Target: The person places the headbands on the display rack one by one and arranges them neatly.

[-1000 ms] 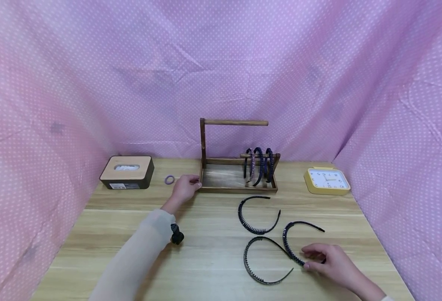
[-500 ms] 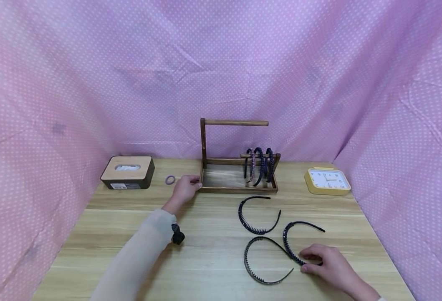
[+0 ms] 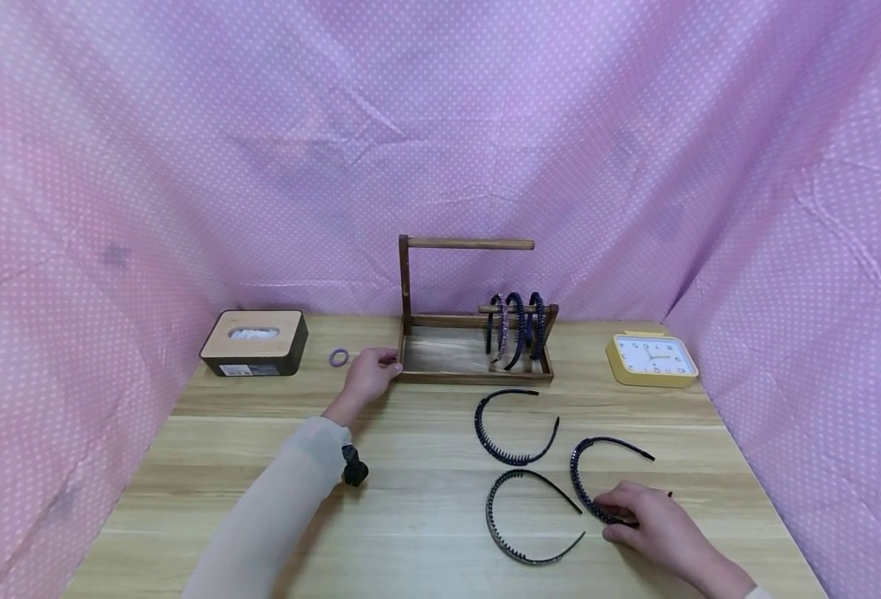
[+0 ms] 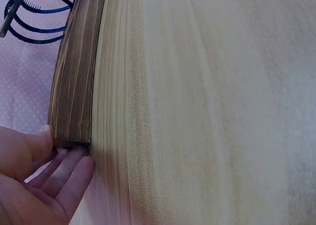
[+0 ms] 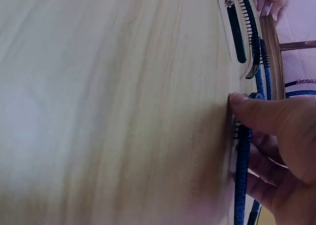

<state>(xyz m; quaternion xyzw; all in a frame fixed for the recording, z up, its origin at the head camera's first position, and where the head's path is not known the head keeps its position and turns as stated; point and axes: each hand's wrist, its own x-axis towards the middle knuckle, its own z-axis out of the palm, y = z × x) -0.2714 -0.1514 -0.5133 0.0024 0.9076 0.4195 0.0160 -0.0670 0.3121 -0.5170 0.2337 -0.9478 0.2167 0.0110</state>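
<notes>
My right hand (image 3: pixel 653 526) pinches a dark toothed headband (image 3: pixel 578 472) between thumb and fingers, near the table's front right. In the right wrist view the gripped headband (image 5: pixel 242 173) looks dark blue, and the fingers partly cover it. Two more toothed headbands lie on the table: one farther back (image 3: pixel 480 428), another nearer the front (image 3: pixel 491 516). At the back stands a brown wooden headband rack (image 3: pixel 477 378) with several headbands hanging from its lower bar. My left hand (image 3: pixel 368 374) touches its left end, with the fingers (image 4: pixel 74 183) fairly straight against the wood.
A tissue box (image 3: pixel 298 337) stands at the back left, with a small purple ring (image 3: pixel 339 358) between it and the left hand. On the back right is a yellow clock (image 3: pixel 653 359). Pink dotted cloth (image 3: pixel 455 125) hangs behind and beside the table (image 3: pixel 410 507).
My right hand has taken hold of the right headband and shifted it slightly right, apart from the front headband. The left hand has stayed at the rack's end.
</notes>
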